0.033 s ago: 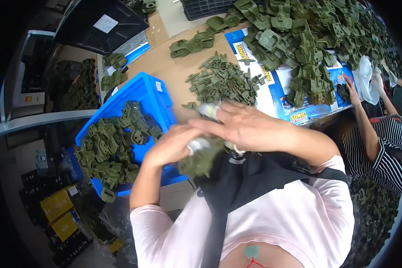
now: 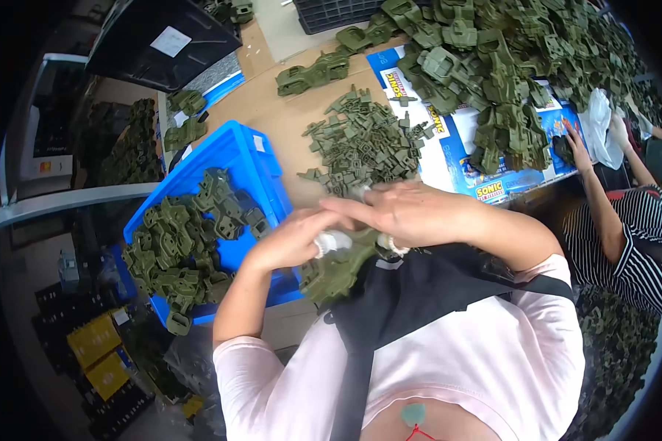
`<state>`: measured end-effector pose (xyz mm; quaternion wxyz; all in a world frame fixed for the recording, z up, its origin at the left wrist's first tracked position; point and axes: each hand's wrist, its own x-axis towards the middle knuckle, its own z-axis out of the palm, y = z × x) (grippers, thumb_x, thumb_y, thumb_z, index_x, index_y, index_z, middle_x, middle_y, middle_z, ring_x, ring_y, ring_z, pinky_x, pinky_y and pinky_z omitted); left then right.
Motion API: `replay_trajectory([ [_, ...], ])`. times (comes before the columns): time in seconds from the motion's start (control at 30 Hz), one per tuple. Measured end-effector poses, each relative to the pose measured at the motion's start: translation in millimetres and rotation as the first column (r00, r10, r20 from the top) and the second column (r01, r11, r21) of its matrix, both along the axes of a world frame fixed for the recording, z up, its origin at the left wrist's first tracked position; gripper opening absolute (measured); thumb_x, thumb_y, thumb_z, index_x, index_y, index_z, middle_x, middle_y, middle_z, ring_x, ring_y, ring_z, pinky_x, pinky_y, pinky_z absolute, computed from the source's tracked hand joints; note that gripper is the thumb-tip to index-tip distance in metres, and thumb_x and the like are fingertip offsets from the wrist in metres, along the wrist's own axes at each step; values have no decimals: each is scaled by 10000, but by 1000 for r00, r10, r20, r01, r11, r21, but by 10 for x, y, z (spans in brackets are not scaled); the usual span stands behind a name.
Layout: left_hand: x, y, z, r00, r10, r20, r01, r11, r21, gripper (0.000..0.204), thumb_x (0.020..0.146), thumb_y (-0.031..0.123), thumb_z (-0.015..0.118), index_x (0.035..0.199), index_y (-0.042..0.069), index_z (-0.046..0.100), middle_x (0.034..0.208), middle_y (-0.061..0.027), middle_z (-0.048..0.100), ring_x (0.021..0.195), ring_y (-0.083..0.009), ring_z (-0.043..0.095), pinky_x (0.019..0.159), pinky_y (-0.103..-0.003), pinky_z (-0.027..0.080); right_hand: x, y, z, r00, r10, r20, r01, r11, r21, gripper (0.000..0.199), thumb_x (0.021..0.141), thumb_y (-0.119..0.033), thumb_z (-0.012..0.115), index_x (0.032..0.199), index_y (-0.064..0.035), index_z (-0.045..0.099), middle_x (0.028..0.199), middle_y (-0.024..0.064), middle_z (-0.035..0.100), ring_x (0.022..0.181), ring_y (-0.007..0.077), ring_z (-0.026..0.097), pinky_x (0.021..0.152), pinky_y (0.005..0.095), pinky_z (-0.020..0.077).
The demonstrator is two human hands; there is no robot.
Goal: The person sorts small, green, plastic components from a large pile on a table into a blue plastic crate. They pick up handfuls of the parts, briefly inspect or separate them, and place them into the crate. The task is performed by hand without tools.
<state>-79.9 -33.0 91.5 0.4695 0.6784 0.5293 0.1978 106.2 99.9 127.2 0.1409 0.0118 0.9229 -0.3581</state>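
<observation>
Close to my body, both hands are brought together on a dark green moulded plastic part (image 2: 336,273). My left hand (image 2: 293,234) is closed round its left side, and a white covering shows on a fingertip. My right hand (image 2: 413,213) bends over the part's upper right side, its fingers closed and partly hidden. White coverings show on its fingers too. Whether a small piece sits between my fingertips cannot be made out. Just beyond my hands lies a heap of small green plastic pieces (image 2: 368,143) on brown cardboard (image 2: 261,99).
To my left stands a blue bin (image 2: 276,176) holding several larger green parts (image 2: 173,250). More such parts (image 2: 507,88) are piled at the far right, near a black crate (image 2: 324,16). A co-worker in a striped top (image 2: 618,250) works at the right with a plastic bag (image 2: 603,132).
The green part between my hands has swung slightly and shows more plainly below them. My right hand's fingers have drawn in a little toward me. The bin and heaps look the same.
</observation>
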Motion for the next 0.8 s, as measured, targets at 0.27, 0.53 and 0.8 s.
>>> replay_trajectory([
  [0.27,673,-171,-768,267,797,542,-395,604,-693,1070,715,392,718,1416,310,-86,1440,-201,167,1269,-345,336,967,-408,377,787,-321,-1283,677,-734,55,582,488,-650,840,680,8,485,1422,-63,99,1426,208,246,1313,298,281,1067,326,227],
  [0.53,817,-46,-984,524,571,631,-494,808,-321,959,784,25,612,1422,184,-85,1208,-216,486,1024,-269,561,856,-377,465,903,-179,-1333,622,-780,-64,569,507,-647,758,705,-20,511,1399,-36,207,1393,198,327,1290,278,328,1045,325,267],
  [0.8,319,-160,-1038,-46,656,754,-233,727,-646,576,902,427,447,1345,88,302,1248,-192,448,1045,-322,542,904,-476,445,1482,262,-2323,362,-914,-183,920,319,228,812,693,-56,589,1387,-5,172,1102,300,457,984,438,474,873,444,393],
])
